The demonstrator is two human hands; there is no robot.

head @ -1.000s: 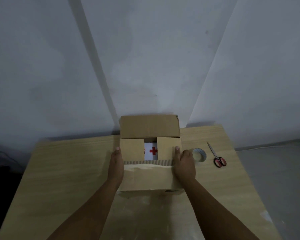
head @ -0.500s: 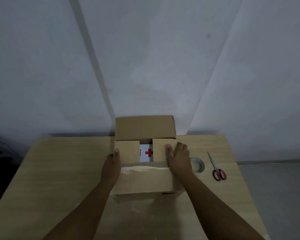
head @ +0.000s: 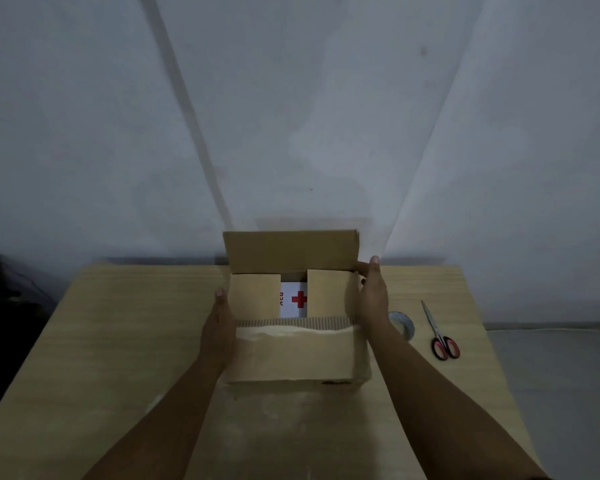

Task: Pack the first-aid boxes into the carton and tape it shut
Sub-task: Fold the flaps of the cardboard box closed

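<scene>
A brown carton [head: 293,355] stands on the wooden table [head: 111,341] in front of me. Its two side flaps are folded in, and between them shows a white first-aid box [head: 293,299] with a red cross. The far flap [head: 290,251] stands upright; the near flap hangs down over the front. My left hand [head: 219,327] lies flat against the carton's left side. My right hand [head: 371,292] is at the right side, fingers reaching up to the far flap's right corner.
A roll of tape [head: 402,323] lies just right of the carton, partly behind my right wrist. Red-handled scissors [head: 439,332] lie further right. A grey wall rises right behind the table's far edge.
My right hand has moved from the right side flap's top out to the carton's right side and up toward the far flap's corner. My left hand has stayed on the left side.
</scene>
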